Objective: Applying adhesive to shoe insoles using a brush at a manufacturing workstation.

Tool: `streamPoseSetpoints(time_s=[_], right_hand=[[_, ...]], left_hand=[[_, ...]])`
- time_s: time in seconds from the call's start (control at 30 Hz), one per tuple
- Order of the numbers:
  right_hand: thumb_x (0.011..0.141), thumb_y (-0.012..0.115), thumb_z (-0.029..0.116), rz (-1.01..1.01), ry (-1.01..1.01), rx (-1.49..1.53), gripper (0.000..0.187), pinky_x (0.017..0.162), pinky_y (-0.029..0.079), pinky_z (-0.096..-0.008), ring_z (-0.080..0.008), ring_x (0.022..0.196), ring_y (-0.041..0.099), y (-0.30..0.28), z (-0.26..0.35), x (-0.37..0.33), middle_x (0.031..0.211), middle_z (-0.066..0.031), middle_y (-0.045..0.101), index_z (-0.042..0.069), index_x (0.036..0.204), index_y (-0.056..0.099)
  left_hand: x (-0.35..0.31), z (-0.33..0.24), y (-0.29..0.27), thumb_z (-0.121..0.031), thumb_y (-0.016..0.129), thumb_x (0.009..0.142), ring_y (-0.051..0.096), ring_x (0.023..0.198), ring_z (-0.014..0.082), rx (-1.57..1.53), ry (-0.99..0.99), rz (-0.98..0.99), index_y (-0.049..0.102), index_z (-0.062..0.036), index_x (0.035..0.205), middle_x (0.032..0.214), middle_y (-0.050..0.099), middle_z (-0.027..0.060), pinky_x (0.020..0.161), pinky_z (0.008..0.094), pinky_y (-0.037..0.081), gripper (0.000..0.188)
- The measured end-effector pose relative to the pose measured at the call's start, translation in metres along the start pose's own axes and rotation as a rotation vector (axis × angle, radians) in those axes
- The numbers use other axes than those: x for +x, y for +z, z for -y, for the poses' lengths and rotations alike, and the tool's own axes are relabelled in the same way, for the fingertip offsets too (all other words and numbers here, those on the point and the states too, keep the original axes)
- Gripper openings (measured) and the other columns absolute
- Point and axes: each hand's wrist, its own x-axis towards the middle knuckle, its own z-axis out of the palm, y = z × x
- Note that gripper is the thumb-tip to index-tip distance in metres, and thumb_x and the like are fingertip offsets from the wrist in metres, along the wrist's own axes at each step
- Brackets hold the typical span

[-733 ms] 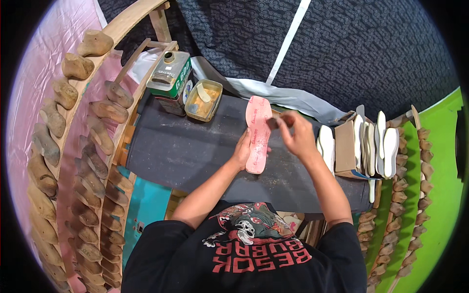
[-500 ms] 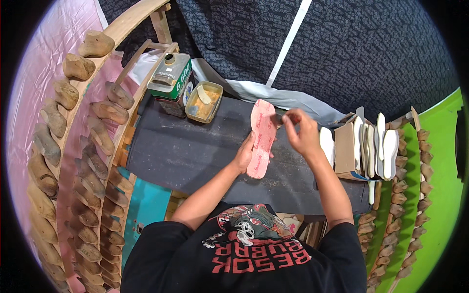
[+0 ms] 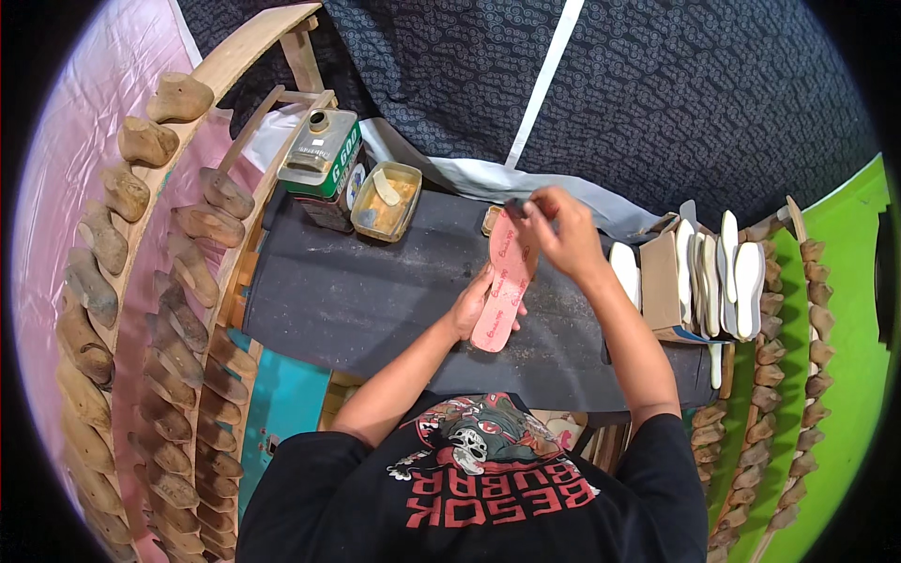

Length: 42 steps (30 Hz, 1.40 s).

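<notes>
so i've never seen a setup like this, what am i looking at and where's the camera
There is no robot here, just a person's two bare hands. A wide fisheye camera worn on the head looks down, so straight edges bend. The left hand holds a pink sole-shaped piece; the right hand pinches a small dark thing, too blurred to identify, at its far end. On the dark worktop stand a green-banded can, an open tub and, right, a cardboard box of pale soles.
</notes>
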Motion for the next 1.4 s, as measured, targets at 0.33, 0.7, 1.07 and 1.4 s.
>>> streamPoseSetpoints(time_s=[0.33, 0.7, 1.07, 1.4], right_hand=[[0.094, 0.069, 0.018, 0.136, -0.071, 0.092, 0.017, 0.070, 0.055, -0.0425, -0.0345, 0.074, 0.068, 0.003, 0.018, -0.021, 0.086, -0.0167, 0.068, 0.001, 0.095, 0.065], [0.091, 0.070, 0.019, 0.324, -0.147, 0.150, 0.015, 0.065, 0.054, -0.0422, -0.0336, 0.070, 0.070, 0.001, 0.029, -0.048, 0.078, -0.0159, 0.068, 0.005, 0.091, 0.066], [0.092, 0.070, 0.015, 0.173, -0.199, 0.051, 0.013, 0.066, 0.054, -0.0404, -0.0319, 0.072, 0.069, 0.001, 0.033, -0.027, 0.082, -0.0150, 0.068, 0.002, 0.094, 0.066], [0.091, 0.070, 0.012, 0.445, -0.160, 0.138, 0.013, 0.070, 0.058, -0.0358, -0.0269, 0.073, 0.071, 0.006, 0.055, -0.064, 0.087, -0.0138, 0.070, 0.000, 0.098, 0.068]], left_hand=[[-0.005, -0.011, -0.014, -0.054, 0.034, 0.109, 0.072, 0.092, 0.0300, -0.038, -0.016, 0.031, 0.037, -0.0204, 0.151, 0.120, 0.065, 0.0122, 0.068, 0.0447, 0.065, 0.054], [-0.001, -0.027, -0.003, -0.055, 0.032, 0.107, 0.070, 0.098, 0.0256, -0.187, -0.032, -0.062, 0.053, -0.0064, 0.144, 0.125, 0.065, 0.0116, 0.077, 0.0430, 0.063, 0.065], [0.003, -0.021, -0.030, -0.053, 0.034, 0.107, 0.071, 0.099, 0.0279, -0.204, 0.002, 0.076, 0.053, -0.0100, 0.142, 0.120, 0.068, 0.0102, 0.078, 0.0462, 0.062, 0.059], [-0.003, -0.033, 0.000, -0.058, 0.033, 0.107, 0.071, 0.104, 0.0313, -0.135, 0.041, -0.105, 0.050, -0.0066, 0.146, 0.129, 0.066, 0.0147, 0.093, 0.0472, 0.057, 0.067]])
